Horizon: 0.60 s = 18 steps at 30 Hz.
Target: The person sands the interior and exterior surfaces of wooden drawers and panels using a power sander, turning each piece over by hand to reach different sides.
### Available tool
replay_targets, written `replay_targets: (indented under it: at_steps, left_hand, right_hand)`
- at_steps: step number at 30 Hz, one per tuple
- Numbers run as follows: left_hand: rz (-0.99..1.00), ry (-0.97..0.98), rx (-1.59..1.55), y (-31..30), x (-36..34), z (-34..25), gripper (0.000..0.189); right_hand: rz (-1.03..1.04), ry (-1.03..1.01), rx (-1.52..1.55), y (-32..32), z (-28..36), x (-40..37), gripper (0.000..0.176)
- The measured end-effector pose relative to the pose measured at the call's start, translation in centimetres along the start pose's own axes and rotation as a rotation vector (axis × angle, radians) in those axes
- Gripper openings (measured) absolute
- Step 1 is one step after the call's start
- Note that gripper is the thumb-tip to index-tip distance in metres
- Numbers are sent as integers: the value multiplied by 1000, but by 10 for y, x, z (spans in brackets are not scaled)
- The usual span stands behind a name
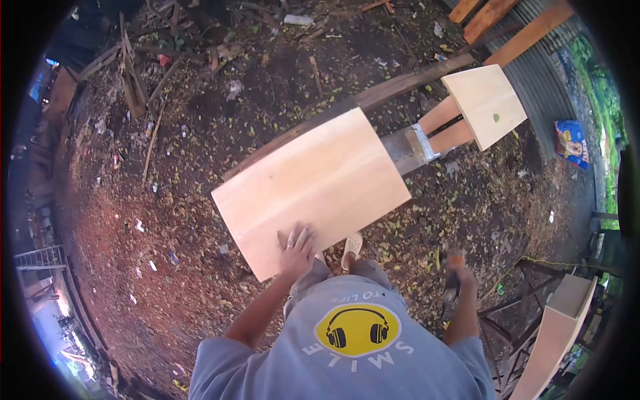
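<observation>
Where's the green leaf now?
In the head view, the leaf lies at upper right, on the smaller pale board, right of the larger board.

right grip (pixel 466 275): blurred | held item (pixel 456 259): blurred | lower-right board (pixel 548 347): cut by bottom edge

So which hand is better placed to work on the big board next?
Probably the right hand: it holds a blurred tool-like object, while the left hand lies flat on the board.

Left hand (pixel 296 248) flat on the big pale panel (pixel 320 177) at six o'clock; right hand (pixel 465 276) out at four, gripping a blurred tool (pixel 456 259); smaller pale panel (pixel 487 103) up at two!
</observation>
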State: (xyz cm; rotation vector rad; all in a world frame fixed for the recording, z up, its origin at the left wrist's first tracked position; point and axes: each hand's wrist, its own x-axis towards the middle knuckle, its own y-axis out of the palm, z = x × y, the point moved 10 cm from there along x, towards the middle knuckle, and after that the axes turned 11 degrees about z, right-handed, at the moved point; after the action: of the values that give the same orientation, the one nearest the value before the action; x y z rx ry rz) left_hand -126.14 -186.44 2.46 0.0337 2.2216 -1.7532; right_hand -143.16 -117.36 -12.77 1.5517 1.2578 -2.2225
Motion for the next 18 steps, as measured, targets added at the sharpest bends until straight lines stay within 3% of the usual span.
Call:
replay_targets:
  at_steps: [1, 4, 6, 7, 9, 10, 11, 13, 14, 17, 18]
  left_hand:
    - [17, -1, -28, -1, 1, 0, 44]
    - [23, 63, -13, 6, -4, -10, 53]
    - [185, 66, 48, 12, 28, 13, 59]
    - [262, 66, 78, 11, 52, 31, 62]
    - [10, -127, 139, -42, 117, 96, 73]
    - [47, -249, 122, -76, 152, 119, 78]
    - [89, -371, 104, -111, 177, 139, 84]
    - [358, -322, -98, -115, 221, 152, 86]
    - [488, -294, -196, -110, 235, 157, 87]
    - [302, 39, -458, -62, 272, 186, 84]
    - [302, -35, -462, -76, 271, 182, 80]
  right_hand:
    - [47, 55, 122, 27, -80, 58, 38]
    - [205, 129, 502, 93, -109, -39, 24]
    - [39, 77, 774, 123, -145, -59, 32]
    - [61, 14, 855, 138, -161, -57, 27]
    - [103, -122, 1005, 165, -207, -37, 16]
    - [205, -19, 1082, 198, -259, -7, 14]
    - [191, 79, 1144, 208, -266, -25, 14]
    - [157, 264, 1265, 213, -244, -86, 16]
    - [87, 181, 1292, 204, -220, -108, 21]
    - [-56, 35, 1365, 191, -164, -168, 33]
    - [-53, 46, 1399, 199, -166, -167, 34]
